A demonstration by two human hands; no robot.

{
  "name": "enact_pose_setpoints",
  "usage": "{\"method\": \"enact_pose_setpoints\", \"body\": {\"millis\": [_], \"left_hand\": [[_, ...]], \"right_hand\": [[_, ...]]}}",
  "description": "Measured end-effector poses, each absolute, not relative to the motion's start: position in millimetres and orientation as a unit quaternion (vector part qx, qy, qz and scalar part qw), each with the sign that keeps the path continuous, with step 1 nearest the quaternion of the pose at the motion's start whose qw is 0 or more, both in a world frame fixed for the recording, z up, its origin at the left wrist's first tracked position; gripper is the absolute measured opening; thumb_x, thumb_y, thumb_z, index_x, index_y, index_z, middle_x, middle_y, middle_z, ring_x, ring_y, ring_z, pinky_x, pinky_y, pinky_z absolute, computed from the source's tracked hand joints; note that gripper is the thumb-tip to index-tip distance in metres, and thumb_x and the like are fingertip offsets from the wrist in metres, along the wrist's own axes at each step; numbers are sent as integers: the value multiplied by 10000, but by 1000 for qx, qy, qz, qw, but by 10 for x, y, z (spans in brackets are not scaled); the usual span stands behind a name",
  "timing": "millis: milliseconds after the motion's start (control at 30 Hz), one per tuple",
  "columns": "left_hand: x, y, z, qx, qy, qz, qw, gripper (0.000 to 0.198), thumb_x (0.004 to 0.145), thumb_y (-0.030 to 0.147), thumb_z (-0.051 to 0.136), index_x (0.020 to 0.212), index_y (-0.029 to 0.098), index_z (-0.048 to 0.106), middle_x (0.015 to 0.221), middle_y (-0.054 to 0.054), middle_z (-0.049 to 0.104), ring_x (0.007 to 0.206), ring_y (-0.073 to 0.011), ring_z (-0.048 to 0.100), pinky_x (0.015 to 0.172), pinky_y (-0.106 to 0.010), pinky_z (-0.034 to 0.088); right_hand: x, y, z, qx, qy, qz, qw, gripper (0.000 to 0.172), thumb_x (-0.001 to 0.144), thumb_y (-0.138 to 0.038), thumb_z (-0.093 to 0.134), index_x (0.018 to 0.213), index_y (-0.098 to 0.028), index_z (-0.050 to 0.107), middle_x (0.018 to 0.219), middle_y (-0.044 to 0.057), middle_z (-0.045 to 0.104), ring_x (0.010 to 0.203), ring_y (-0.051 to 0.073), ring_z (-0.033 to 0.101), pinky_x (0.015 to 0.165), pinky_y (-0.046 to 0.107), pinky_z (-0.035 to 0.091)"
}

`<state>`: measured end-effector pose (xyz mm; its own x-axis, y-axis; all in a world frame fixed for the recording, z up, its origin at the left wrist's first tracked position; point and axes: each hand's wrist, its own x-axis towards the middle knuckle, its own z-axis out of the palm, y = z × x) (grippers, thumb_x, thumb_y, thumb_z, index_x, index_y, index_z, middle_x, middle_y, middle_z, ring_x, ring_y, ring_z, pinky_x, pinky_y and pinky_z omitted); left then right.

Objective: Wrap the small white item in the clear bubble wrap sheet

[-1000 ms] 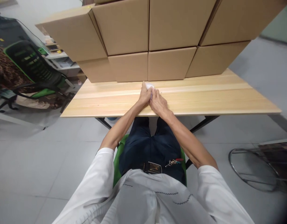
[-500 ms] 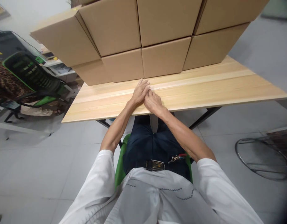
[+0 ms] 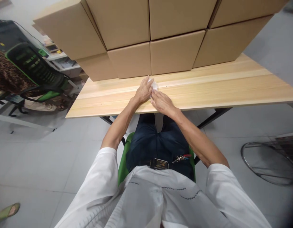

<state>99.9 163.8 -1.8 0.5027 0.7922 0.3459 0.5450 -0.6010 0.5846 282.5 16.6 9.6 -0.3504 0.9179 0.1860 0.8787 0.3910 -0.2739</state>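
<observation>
Both my hands rest side by side on the light wooden table (image 3: 208, 91), just in front of the stacked cardboard boxes (image 3: 170, 55). My left hand (image 3: 144, 91) lies with its fingers stretched over a small white, partly see-through thing (image 3: 154, 85) that peeks out at the fingertips. My right hand (image 3: 162, 102) touches the near side of that white thing with its fingers bent; I cannot make out what the thing is. Most of it is hidden under the hands.
A wall of brown cardboard boxes fills the back of the table. A green and black office chair (image 3: 34, 71) stands at the left beside shelves. A round metal frame (image 3: 267, 161) lies on the floor at the right. A sandalled foot (image 3: 6, 212) shows bottom left.
Half a second ago the white thing was fully covered; now it shows again at my left fingertips. Both hands have shifted slightly toward the boxes and my head has moved.
</observation>
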Motion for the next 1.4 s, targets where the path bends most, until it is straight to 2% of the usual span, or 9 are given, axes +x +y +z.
{"method": "enact_pose_setpoints", "body": {"millis": [167, 400, 467, 600, 733, 800, 900, 1033, 1400], "left_hand": [[1039, 1602, 20, 859, 396, 273, 176, 952, 1154, 866, 569, 1777, 161, 716, 1970, -300, 579, 1960, -510, 385, 1643, -730, 123], [1096, 1611, -11, 904, 395, 163, 29, 783, 1226, 476, 486, 1913, 105, 547, 2032, -248, 512, 1977, -378, 390, 1668, -588, 169], [1123, 1611, -34, 908, 388, 157, 2, 750, 1221, 432, 507, 1895, 109, 569, 2005, -252, 552, 1954, -386, 437, 1663, -602, 205], [1229, 1607, -92, 906, 377, 191, -12, 617, 1229, 413, 573, 1784, 167, 686, 1894, -243, 678, 1883, -389, 546, 1654, -622, 233], [1382, 1628, -159, 908, 370, 195, -10, 494, 1208, 290, 532, 1614, 180, 790, 1744, -248, 780, 1824, -402, 605, 1643, -691, 231], [1444, 1641, -192, 905, 378, 195, -6, 524, 1184, 280, 554, 1647, 157, 768, 1784, -266, 749, 1847, -420, 577, 1634, -716, 249], [1507, 1638, -238, 887, 408, 215, 2, 689, 1160, 325, 629, 1803, 78, 631, 1941, -320, 591, 1930, -444, 461, 1635, -702, 267], [1561, 1585, -275, 862, 445, 243, 14, 838, 1131, 324, 685, 1884, 7, 497, 2038, -387, 406, 1993, -468, 323, 1647, -688, 234], [1627, 1480, -288, 853, 453, 257, 29, 852, 1151, 341, 708, 1919, 55, 477, 2067, -354, 371, 2022, -454, 230, 1658, -719, 155]], "right_hand": [[2846, 153, 82, -533, -828, 43, 168, 653, 1235, -240, 491, 1818, 36, 589, 1964, 349, 544, 1723, 445, 626, 1463, 620, 466], [2968, 205, -25, -496, -840, 55, 210, 480, 1206, -276, 550, 1557, -75, 809, 1783, 304, 743, 1666, 442, 673, 1449, 601, 498], [3037, 243, -50, -477, -844, 76, 232, 431, 1188, -280, 569, 1460, -112, 858, 1703, 281, 806, 1624, 435, 712, 1437, 588, 514], [3183, 311, -93, -496, -785, 165, 333, 363, 1165, -317, 564, 1094, -238, 911, 1271, 130, 959, 1257, 360, 867, 1210, 484, 649], [3268, 339, -135, -547, -658, 213, 472, 334, 1099, -303, 598, 1103, -260, 930, 1137, 66, 960, 1154, 328, 890, 1129, 462, 662], [3280, 337, -137, -548, -649, 225, 478, 300, 1072, -288, 627, 1056, -261, 925, 1099, 62, 953, 1131, 324, 890, 1121, 457, 659], [3280, 323, -113, -543, -666, 224, 460, 251, 1052, -277, 666, 943, -273, 892, 1051, 51, 939, 1092, 318, 877, 1096, 438, 649], [3282, 304, -69, -540, -677, 218, 450, 241, 1050, -270, 677, 942, -274, 893, 1058, 44, 939, 1079, 313, 857, 1052, 422, 635], [3285, 278, -48, -549, -672, 219, 447, 236, 1042, -254, 674, 979, -268, 901, 1074, 52, 937, 1079, 310, 837, 1056, 416, 626]]}}
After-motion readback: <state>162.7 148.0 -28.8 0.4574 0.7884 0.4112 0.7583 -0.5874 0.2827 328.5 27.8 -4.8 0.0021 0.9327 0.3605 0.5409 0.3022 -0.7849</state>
